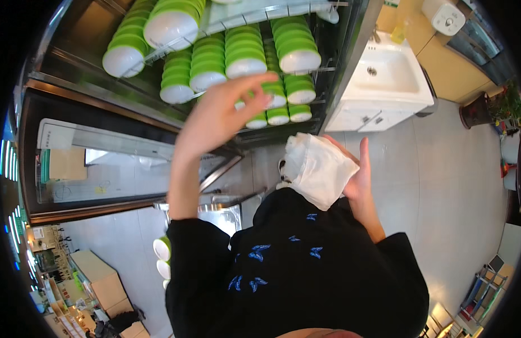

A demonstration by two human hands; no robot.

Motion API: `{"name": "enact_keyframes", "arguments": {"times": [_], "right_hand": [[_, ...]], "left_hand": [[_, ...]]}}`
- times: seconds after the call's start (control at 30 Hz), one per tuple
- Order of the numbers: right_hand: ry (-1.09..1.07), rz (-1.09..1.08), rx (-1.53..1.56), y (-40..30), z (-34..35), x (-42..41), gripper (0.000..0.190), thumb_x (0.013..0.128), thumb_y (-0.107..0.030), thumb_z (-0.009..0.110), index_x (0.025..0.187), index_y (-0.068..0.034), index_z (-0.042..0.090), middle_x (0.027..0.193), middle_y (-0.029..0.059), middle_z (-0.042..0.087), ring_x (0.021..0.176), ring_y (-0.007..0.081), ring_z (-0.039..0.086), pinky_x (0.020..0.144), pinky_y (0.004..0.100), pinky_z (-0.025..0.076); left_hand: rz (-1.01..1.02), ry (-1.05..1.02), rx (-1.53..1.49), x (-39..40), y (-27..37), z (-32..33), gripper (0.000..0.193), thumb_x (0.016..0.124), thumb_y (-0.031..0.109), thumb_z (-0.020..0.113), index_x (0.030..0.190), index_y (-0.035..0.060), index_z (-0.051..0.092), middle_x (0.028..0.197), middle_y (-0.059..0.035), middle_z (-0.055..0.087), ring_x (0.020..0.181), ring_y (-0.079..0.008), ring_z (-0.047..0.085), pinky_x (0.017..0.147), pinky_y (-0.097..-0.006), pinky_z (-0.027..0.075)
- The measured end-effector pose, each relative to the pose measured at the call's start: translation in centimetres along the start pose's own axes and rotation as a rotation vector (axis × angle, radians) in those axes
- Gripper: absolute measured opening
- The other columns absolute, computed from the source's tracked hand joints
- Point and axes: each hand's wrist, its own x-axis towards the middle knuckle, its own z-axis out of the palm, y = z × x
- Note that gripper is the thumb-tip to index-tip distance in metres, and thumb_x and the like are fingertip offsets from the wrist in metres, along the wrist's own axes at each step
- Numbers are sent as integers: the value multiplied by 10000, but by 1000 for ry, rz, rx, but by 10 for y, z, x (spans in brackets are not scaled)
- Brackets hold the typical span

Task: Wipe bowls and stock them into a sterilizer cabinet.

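Observation:
My left hand (220, 112), blurred, is raised in front of stacked green-and-white bowls (245, 50) on the wire racks of a metal cabinet. Its fingers are apart, and I see nothing in them. In my right hand (358, 179) is a folded white cloth (317, 167), held in front of my black top; the thumb points up, away from the cloth. Part of the right hand's fingers is hidden behind the fabric. Bowl stacks fill several rack levels, their white inner sides facing me. My left hand covers some lower bowls.
The cabinet's glass door (104, 160) stands swung out to the left. A white washbasin (383, 72) on a low cupboard is at the right, near a potted plant (476, 114). A metal trolley (231, 215) and more bowls (162, 249) are beside my left arm.

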Motion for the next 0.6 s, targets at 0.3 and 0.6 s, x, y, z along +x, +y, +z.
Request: {"name": "enact_keyframes", "arguments": {"times": [0.3, 0.6], "right_hand": [[-114, 269, -334, 33, -20, -19, 499, 734, -194, 510, 1153, 15, 337, 1135, 141, 413, 1047, 236, 409, 885, 330, 320], [-45, 312, -1122, 75, -31, -22, 291, 716, -95, 550, 982, -24, 456, 926, 72, 508, 849, 155, 490, 754, 251, 375]], "left_hand": [[-401, 231, -1115, -147, -29, 171, 414, 808, 197, 437, 1147, -24, 348, 1047, -66, 465, 941, -157, 433, 761, -262, 382], [-896, 627, -1223, -192, 13, 192, 266, 749, 153, 549, 956, -8, 501, 863, -49, 552, 780, -102, 518, 688, -224, 407]]}}
